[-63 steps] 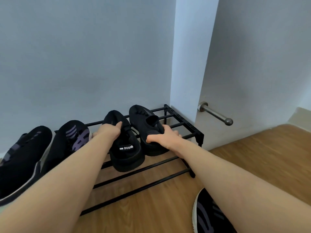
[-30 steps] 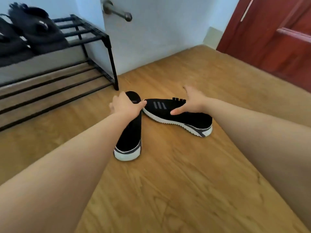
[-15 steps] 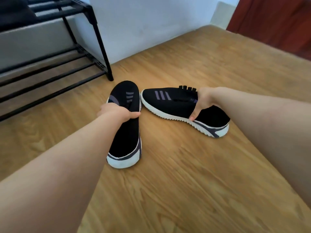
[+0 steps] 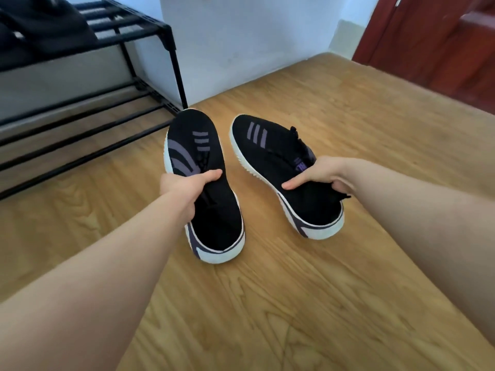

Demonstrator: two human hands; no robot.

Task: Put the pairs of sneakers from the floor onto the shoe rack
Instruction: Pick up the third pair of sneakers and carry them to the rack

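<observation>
Two black sneakers with white soles and purple stripes are in the middle of the view, over the wooden floor. My left hand (image 4: 184,188) grips the left sneaker (image 4: 206,210) at its opening, toe pointing away. My right hand (image 4: 321,176) grips the right sneaker (image 4: 270,145) at its collar, with the toe angled to the upper left. Whether the soles still touch the floor is unclear. The black metal shoe rack (image 4: 150,33) stands at the upper left, with dark shoes (image 4: 45,25) on its top shelf.
A white wall (image 4: 241,44) runs behind the rack. A dark red door (image 4: 442,41) stands at the upper right. The rack's lower bars (image 4: 80,140) show bare. Wooden floor (image 4: 267,303) spreads all around the sneakers.
After placing black shoes on the rack, I turned to the floor. Both hands reached the striped pair and closed on them; the sneakers have since turned more parallel and come nearer.
</observation>
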